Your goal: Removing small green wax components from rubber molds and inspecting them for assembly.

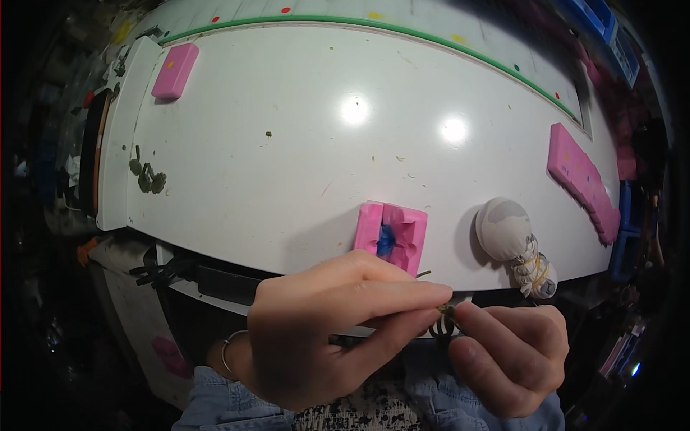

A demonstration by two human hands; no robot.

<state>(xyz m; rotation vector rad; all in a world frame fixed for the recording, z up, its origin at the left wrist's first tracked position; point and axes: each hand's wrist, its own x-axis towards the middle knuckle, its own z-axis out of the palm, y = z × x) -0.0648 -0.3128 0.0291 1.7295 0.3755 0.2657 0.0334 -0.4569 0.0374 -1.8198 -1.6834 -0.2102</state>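
My left hand (pixel 323 323) is closed in a pinch, thumb and forefinger holding a small dark green piece (pixel 447 310) at the near table edge. Close against it, my right hand (pixel 514 352) has its fingers curled, and the fingertips meet the same green piece. Its full shape is hidden by the fingers. Just beyond my left hand lies a pink block mould (pixel 369 224) with hollows and a blue patch (pixel 386 241) inside; my hand covers its near end. Right of it rests a cloth-wrapped pounce bag (pixel 503 230) with a tied, bound handle.
Several dark green moulded pieces (pixel 147 178) lie at the table's left. A pink block (pixel 175 70) sits far left, and a row of pink blocks (pixel 583 183) runs along the right side. A green strip (pixel 345 20) borders the far edge. Small green scraps dot the white table (pixel 237 165).
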